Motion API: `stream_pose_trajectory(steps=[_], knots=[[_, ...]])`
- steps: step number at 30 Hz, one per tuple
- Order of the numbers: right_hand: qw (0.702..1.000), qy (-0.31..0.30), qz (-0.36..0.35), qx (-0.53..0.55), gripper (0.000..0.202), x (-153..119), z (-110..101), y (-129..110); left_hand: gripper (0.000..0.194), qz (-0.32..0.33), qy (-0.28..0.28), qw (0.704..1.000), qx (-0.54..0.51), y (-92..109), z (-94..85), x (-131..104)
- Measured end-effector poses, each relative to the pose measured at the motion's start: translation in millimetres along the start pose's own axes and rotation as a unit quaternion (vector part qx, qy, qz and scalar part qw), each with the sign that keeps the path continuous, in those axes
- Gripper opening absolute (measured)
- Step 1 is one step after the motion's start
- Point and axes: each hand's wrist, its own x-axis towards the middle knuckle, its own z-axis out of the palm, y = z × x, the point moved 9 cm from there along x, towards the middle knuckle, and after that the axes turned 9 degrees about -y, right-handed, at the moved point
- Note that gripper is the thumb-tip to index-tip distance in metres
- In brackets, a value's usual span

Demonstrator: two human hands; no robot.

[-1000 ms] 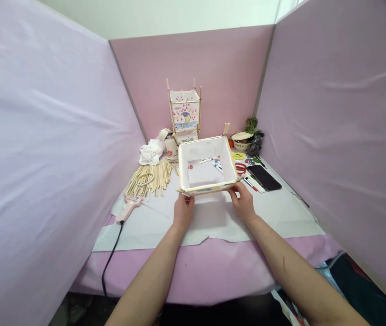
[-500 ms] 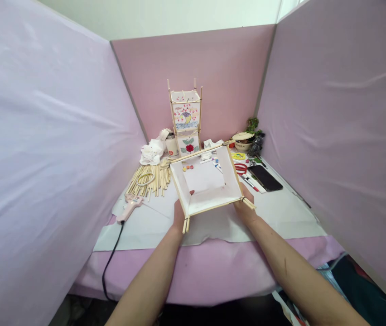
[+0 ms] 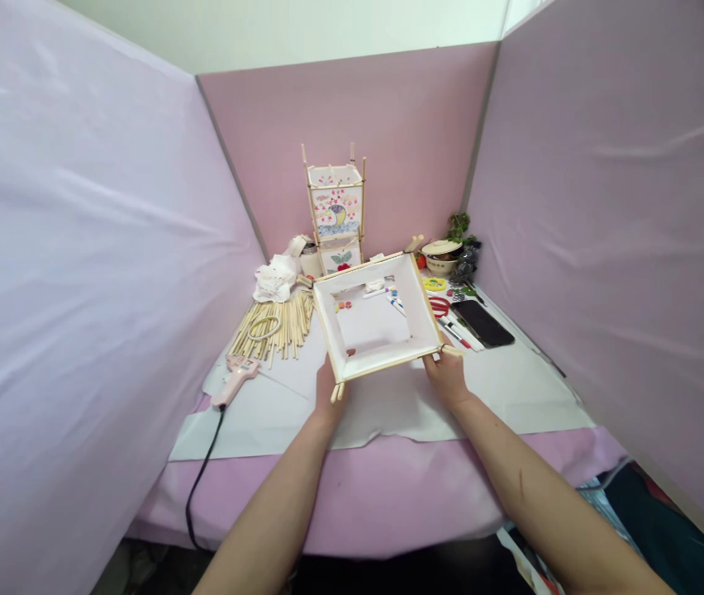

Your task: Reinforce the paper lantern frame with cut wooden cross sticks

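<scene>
Both hands hold up a square lantern frame (image 3: 382,361) of thin wooden sticks with white paper sides. Its open end faces me, so the table shows through it. My left hand (image 3: 329,388) grips the lower left corner, its fingers mostly behind the paper. At the lower right corner my right hand (image 3: 448,382) is closed around the frame near the jutting sticks. Behind it stands a two-tier lantern (image 3: 338,211) with a moon and blossoms painted on the upper panel and a red flower below, partly covered by the held frame.
At left lie a bundle of wooden sticks (image 3: 290,326), a roll of tape (image 3: 264,327), crumpled tissue (image 3: 276,278) and a pink glue gun (image 3: 237,380) with a black cord. At right are a phone (image 3: 482,322), red scissors (image 3: 439,307), markers (image 3: 454,334) and a lidded bowl (image 3: 442,259).
The lantern frame has tilted, its near edge rising and its opening turning more toward me. It now covers more of the standing lantern's lower panel. Both hands keep their hold.
</scene>
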Motion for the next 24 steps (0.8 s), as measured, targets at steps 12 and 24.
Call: stream_pose_trajectory(steps=[12,24], knots=[[0.994,-0.065,0.086,0.033,0.024,5.1,13.1,18.0,0.057,0.000,-0.084,0.995,0.054,8.4,15.7,1.2],[0.979,-0.019,0.175,0.101,0.036,-2.9,3.1,31.6,0.046,0.040,-0.012,0.981,0.191,32.9,-53.2,47.3]])
